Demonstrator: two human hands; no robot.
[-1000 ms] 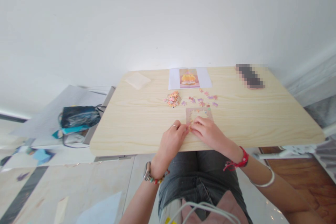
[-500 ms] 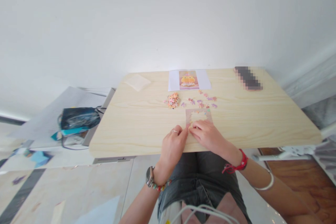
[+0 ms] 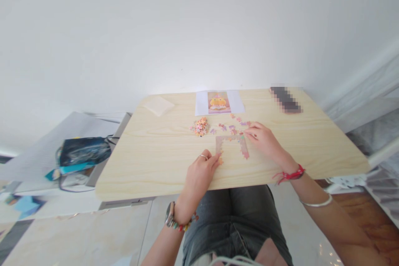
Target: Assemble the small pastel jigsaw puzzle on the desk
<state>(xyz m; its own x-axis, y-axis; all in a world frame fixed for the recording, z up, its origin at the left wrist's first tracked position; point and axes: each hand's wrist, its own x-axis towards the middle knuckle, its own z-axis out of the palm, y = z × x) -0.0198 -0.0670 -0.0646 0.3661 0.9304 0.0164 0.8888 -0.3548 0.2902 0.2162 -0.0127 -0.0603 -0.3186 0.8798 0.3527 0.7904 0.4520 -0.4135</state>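
A partly joined jigsaw puzzle lies on the table as a pinkish border, open towards me at the bottom. My left hand is at its lower left end, fingers curled and fingertips pressed on the edge pieces. My right hand reaches over the upper right corner, thumb and fingers pinched on a small puzzle piece mostly hidden by the fingertips. Loose purple and pink puzzle pieces are scattered just beyond the border. To their left is a heap of mixed puzzle pieces.
Against the wall, a printed sheet shows a yellow cartoon figure. A thin pale sheet lies at the table's back left, and a blurred phone at back right. Left of the table is a dark bag.
My right hand has left the lower part of the puzzle and moved up and right to the loose pieces. My left hand stays at the lower left. The view has shifted slightly.
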